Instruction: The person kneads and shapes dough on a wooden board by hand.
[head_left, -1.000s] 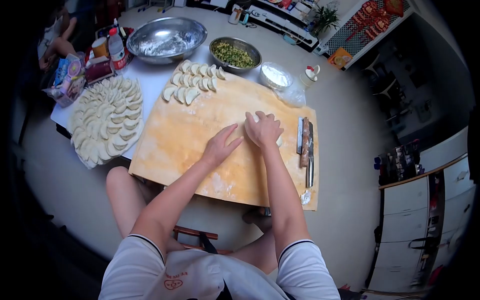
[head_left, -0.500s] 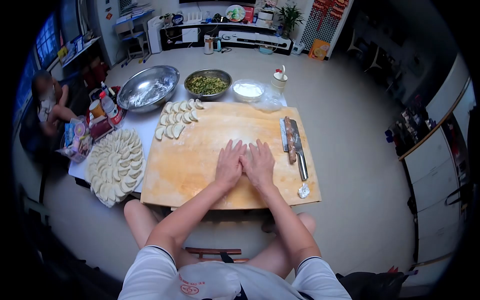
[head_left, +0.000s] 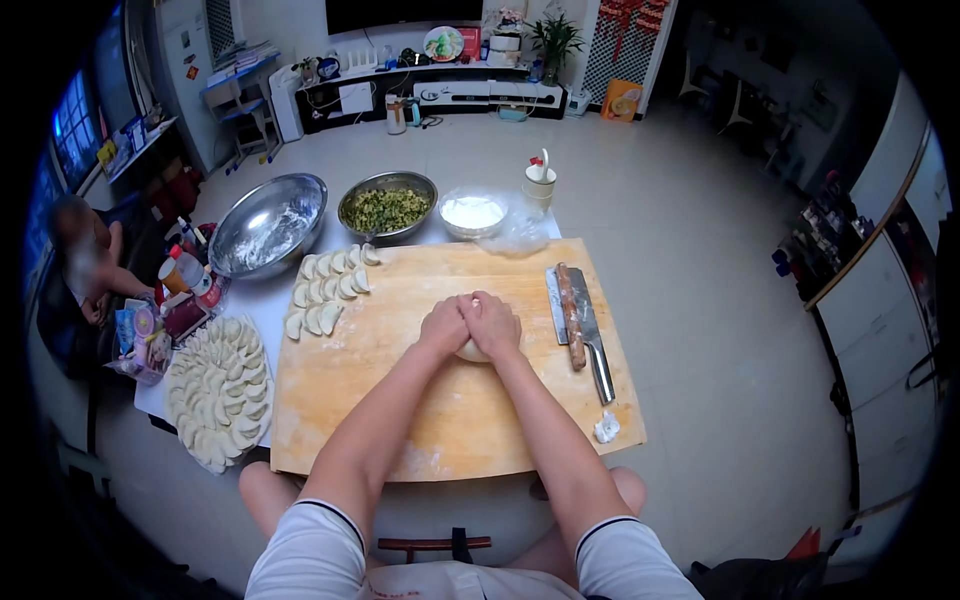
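Pressed together over a pale lump of dough (head_left: 472, 351), my left hand (head_left: 443, 326) and my right hand (head_left: 494, 325) have their fingers curled down around it. Only the dough's near edge shows beneath my palms. It rests on a floured wooden board (head_left: 400, 410). Rows of folded dumplings (head_left: 322, 288) lie at the board's far left corner. To the right of my hands are a cleaver (head_left: 596, 365) and a rolling pin (head_left: 571, 318) lying along its blade. A small crumpled white scrap (head_left: 606, 428) sits near the right front corner.
Behind the board stand a large metal bowl (head_left: 268, 225), a bowl of green filling (head_left: 390, 208), a bowl of white flour (head_left: 472, 212) and a cup (head_left: 538, 183). A tray of dumplings (head_left: 218, 390), bottles (head_left: 195, 275) and a seated person (head_left: 85, 250) are at left.
My hands have closed from spread fingers into a curled grip on the dough. The camera view has tilted up, so the board appears lower.
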